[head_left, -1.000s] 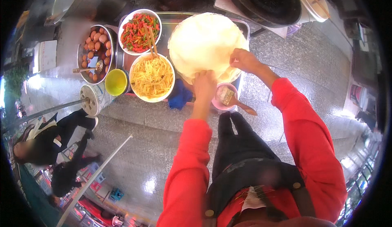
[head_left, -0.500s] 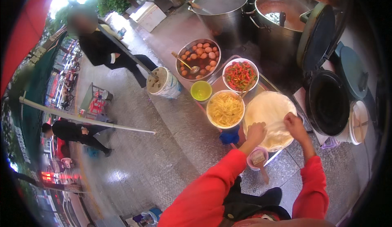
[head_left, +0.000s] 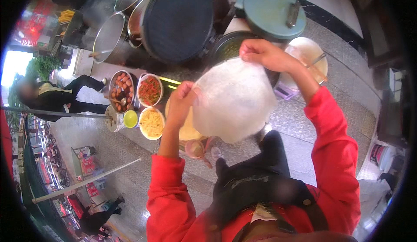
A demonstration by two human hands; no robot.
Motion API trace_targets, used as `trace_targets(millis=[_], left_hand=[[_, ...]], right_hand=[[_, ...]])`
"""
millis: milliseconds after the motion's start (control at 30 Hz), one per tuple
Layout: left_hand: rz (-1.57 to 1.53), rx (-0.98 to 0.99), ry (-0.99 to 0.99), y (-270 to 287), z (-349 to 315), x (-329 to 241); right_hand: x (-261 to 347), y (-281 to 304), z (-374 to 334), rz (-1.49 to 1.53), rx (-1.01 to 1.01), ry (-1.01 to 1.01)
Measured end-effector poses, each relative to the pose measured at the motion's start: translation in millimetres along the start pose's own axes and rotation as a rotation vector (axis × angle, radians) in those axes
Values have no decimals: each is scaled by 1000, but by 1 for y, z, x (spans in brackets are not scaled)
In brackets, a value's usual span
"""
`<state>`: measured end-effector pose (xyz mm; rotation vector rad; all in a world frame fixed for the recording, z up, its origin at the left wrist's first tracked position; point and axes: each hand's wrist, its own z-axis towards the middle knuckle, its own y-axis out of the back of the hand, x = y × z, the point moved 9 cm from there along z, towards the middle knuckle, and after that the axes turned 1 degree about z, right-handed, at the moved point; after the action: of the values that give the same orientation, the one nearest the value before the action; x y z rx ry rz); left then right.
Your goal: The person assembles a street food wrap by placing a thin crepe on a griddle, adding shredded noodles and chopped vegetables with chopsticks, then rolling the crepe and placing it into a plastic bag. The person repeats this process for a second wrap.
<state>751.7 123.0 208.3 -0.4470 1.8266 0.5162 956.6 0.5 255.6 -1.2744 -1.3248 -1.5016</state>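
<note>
A thin, pale round flatbread (head_left: 234,100) hangs stretched between my two hands. My left hand (head_left: 181,97) pinches its left edge, and my right hand (head_left: 260,54) grips its top edge between thumb and fingers. Partly hidden behind my left wrist, a stack of the same flatbreads (head_left: 187,129) lies beside the bowls. Just beyond my right hand is a round black griddle (head_left: 228,46), partly covered by the flatbread and the hand; its dark round lid (head_left: 178,22) stands raised. A pink cup (head_left: 194,148) with a brush in it sits below the stack.
Left of the stack are a bowl of yellow shreds (head_left: 152,123), a bowl of chopped red peppers (head_left: 150,90), a green bowl (head_left: 130,120) and a pot of eggs (head_left: 121,90). A tall pot (head_left: 108,37), teal lid (head_left: 273,13) and white bucket (head_left: 309,53) stand farther off. A person (head_left: 65,92) stands left.
My hands have lifted one flatbread off the stack and carried it right, toward the griddle. The view has turned right, so the bowls now appear farther left.
</note>
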Motion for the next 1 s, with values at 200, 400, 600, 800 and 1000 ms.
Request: trace_targets(millis=[200,400,600,800,1000], left_hand=[[200,-98,-186,-51,85,-28],[665,-216,-312,-98,103,19],[867,-10,-237,-175,104,157],[552,71,-266,-170,51,158],[469,-499,-57,10,-10,236]], right_hand=[[-55,92,10,36,-176,26],[-136,102,-7,-164,-245,-19],[-246,34,-62,-889,16,-46],[-237,-20,-60,-999,165,-126],[-197,-79,11,-701,47,-116]])
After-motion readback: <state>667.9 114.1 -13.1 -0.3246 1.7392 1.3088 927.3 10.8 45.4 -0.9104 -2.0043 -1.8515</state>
